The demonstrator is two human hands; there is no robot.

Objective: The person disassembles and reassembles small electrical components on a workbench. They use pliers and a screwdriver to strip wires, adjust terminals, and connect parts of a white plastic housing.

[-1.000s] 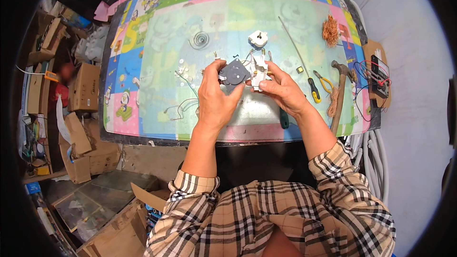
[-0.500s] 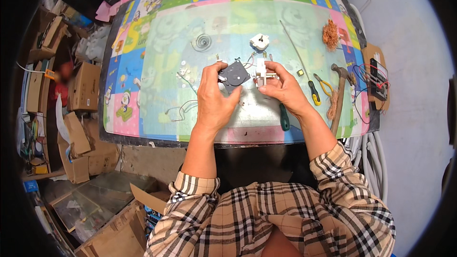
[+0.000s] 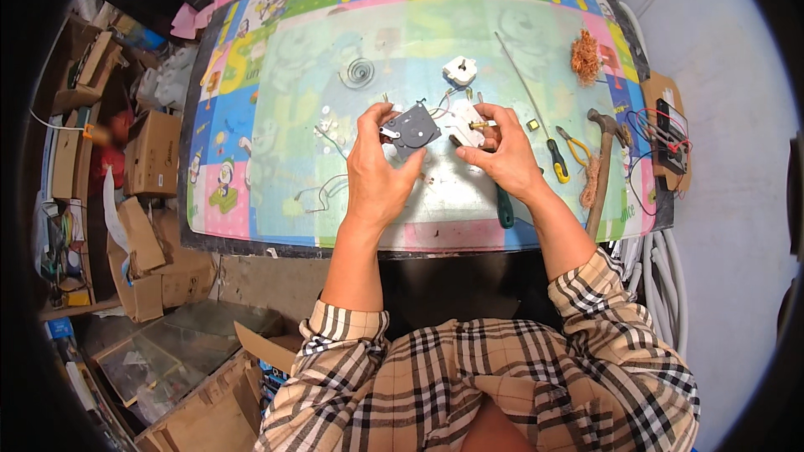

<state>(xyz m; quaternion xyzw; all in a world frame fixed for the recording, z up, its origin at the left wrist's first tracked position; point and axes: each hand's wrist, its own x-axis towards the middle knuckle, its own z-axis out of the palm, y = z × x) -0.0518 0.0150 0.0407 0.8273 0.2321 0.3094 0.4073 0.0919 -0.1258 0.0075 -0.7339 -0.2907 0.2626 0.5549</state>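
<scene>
Between the thumb and fingers of my left hand [image 3: 374, 176] is a flat dark grey plastic plate [image 3: 416, 129] with a round raised middle and a small pale lever at its left side. A short gap away, my right hand [image 3: 511, 161] grips a white plastic mechanism [image 3: 462, 129] with a brass-coloured shaft. Both parts are held above the table; the fingers hide some of each. Just beyond them lies a white housing [image 3: 460, 71] with a dark hole in its top and thin wires near it. A coiled flat spring [image 3: 358, 74] rests farther left.
Right of my hands lie a long yellow-black screwdriver [image 3: 556, 159], pliers [image 3: 575, 148] and a hammer [image 3: 600, 169]. A green-handled screwdriver [image 3: 504, 209] sits beneath my right wrist. Copper wire [image 3: 584, 57] is at the far right, a black meter [image 3: 669, 136] at the edge. Loose wires [image 3: 322, 192] lie left.
The white mechanism in my right hand has turned, showing a broader face now. My left hand keeps hold of the grey plate, almost unmoved. The whole view has shifted slightly.
</scene>
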